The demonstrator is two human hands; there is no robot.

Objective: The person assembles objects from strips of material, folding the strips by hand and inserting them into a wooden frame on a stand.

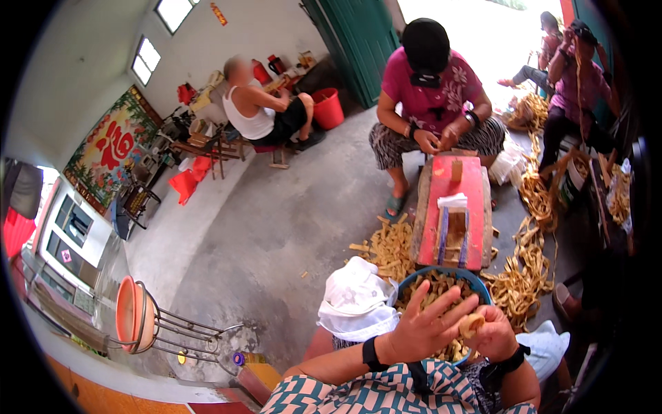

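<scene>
My left hand (426, 323) is open, its fingers stretched out and apart beside my right hand. In my right hand (495, 335) a small coiled tan strip (472, 324) is pinched, with its round end turned toward my left fingers. Both hands are over a blue basin (480, 285) filled with similar short tan-brown pieces. Part of the basin is hidden by my hands. A red-topped low bench (476, 176) stands just beyond it, bearing a wooden box (454, 238) with purple edges, folded white paper (452, 201) and a small tan block (456, 171).
Loose tan strips (389, 250) lie left of the bench; longer ones (522, 272) are heaped right. A white cloth (357, 293) sits left of the basin. Across the bench sits a person in pink (441, 90). A metal stand holds an orange basin (127, 314) at left.
</scene>
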